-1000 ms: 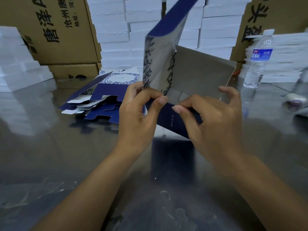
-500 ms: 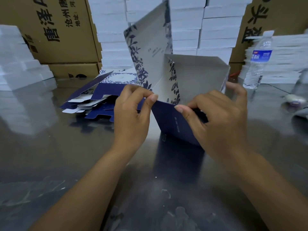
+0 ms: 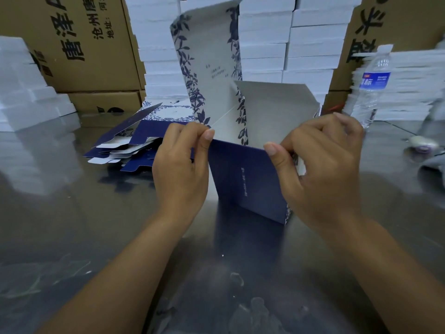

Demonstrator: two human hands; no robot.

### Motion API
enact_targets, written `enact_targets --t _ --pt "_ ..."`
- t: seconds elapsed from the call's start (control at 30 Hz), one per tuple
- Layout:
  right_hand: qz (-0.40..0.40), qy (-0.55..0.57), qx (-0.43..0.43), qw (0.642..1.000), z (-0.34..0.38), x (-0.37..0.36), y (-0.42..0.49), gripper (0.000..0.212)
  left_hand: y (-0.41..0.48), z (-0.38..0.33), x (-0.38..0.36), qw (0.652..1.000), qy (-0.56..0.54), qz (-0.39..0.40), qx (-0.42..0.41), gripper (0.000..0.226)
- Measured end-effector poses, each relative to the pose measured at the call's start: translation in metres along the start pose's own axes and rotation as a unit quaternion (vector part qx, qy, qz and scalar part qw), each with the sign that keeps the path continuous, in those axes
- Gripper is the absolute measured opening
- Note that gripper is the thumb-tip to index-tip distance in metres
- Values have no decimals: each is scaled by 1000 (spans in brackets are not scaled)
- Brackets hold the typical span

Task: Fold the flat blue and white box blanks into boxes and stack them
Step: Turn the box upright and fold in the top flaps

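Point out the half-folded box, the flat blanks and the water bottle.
half-folded box (image 3: 245, 184), head view, blue front panel.
flat blanks (image 3: 151, 130), head view, top blue sheet.
water bottle (image 3: 374, 80), head view, blue label.

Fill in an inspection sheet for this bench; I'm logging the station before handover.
Surface: glossy grey table, smudged.
Job's things: half-folded box upright on the table; flat blanks piled to its left.
Clutter: water bottle upright at right.
Hands: left hand and right hand each pinch a top corner of the box's near side.
Cables: nothing seen.
Surroundings: white stacks and brown cartons behind.
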State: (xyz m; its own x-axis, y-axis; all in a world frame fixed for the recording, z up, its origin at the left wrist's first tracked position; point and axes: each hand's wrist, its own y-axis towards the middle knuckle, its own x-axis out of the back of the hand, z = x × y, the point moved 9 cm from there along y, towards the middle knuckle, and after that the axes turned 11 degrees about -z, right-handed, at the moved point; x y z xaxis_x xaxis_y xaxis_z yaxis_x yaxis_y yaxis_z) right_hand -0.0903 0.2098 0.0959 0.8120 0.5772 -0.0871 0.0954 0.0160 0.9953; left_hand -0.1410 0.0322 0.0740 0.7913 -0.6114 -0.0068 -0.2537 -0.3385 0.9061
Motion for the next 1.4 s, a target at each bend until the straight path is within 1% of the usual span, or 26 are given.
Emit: enact_targets --t 0.13,0.2,0.33,0.43,0.5,0.57,0.67,0.73,0.8,0.83,0.87,0.93,1.0,1.03,1.13,1.17,1.23,1.3,1.33,1.4 --pt "-6 -2 -12 1000 -4 4 2 37 4 0 0 1000 -24 9 5 33" --pt "2 -8 -15 1000 -5 2 2 36 5 1 -1 999 -41 13 15 31" --pt "19 4 -22 1000 -3 -3 0 35 2 11 -9 993 -73 42 81 21" --pt "38 28 -21 999 -1 -5 0 35 -2 18 -14 982 -101 67 143 19" --pt "46 48 -31 997 -1 -5 1 31 -4 20 -16 971 -124 73 189 19" --pt "42 58 -65 995 -6 -5 0 29 -6 27 -16 954 -153 61 249 26" --pt "26 65 -119 990 -15 -2 2 33 -10 43 -18 911 -206 36 355 36" --pt "22 90 -164 982 -22 -1 1 30 -9 43 -18 896 -231 34 377 35" --pt "26 140 -256 956 -30 -6 -6 17 -10 42 -19 885 -261 39 384 29" --pt "26 164 -307 937 -34 -9 -10 14 -10 40 -20 880 -275 47 384 24" --pt "23 184 -355 916 -38 -12 -15 15 -10 38 -22 877 -287 55 381 19" --pt "23 222 -452 863 -48 -19 -26 20 -10 35 -24 870 -308 65 379 15" --pt "33 262 -546 795 -58 -27 -38 20 -11 36 -26 859 -325 64 390 13" --pt "48 266 -580 768 -61 -30 -43 21 -12 37 -27 854 -330 62 397 13" --pt "96 269 -629 723 -65 -38 -53 31 -13 36 -29 848 -337 64 404 16" --pt "107 275 -640 709 -65 -40 -55 31 -13 36 -29 847 -338 66 404 16" --pt "145 267 -645 701 -62 -43 -56 33 -13 36 -29 843 -345 67 406 17" --pt "185 252 -634 707 -61 -46 -54 39 -13 33 -30 833 -363 73 412 17" --pt "198 247 -626 713 -61 -46 -53 42 -14 31 -32 819 -383 79 420 17" --pt "216 238 -608 726 -60 -44 -48 48 -18 26 -37 778 -432 94 447 18"
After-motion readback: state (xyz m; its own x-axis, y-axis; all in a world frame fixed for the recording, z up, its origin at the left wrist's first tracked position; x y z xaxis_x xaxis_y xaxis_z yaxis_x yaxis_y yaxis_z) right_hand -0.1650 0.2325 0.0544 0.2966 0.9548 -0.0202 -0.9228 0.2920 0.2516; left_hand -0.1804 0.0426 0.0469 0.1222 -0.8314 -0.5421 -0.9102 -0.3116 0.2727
